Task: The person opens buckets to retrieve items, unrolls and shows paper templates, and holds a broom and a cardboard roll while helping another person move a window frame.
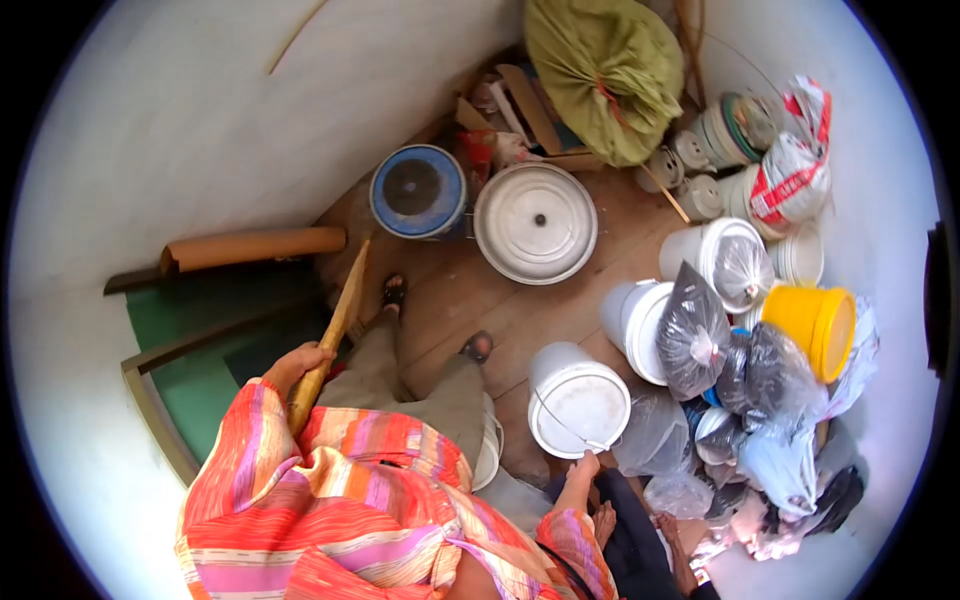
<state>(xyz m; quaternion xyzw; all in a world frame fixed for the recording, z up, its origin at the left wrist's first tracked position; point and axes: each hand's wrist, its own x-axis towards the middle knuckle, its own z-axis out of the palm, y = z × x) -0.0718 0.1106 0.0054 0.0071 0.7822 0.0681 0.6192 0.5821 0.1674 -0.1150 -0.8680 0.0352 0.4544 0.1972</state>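
Note:
My left hand [297,364] is closed around a yellowish wooden pole [345,300] that narrows toward its far end and slants up past my leg. On the other side, my right hand [580,468] grips the wire handle of a white lidded bucket [579,410], its fingers at the handle's near end. The bucket stands tilted toward me in this view, and whether its base touches the floor I cannot tell. Both sleeves belong to an orange striped garment [350,500].
Ahead on the wooden floor [440,310] stand a blue-rimmed bucket [418,195] and a lidded metal pot [535,222]. A green sack [605,75] sits in the corner. White buckets, a yellow bucket [815,330] and plastic bags crowd the right. A person in dark clothing [635,550] is close by.

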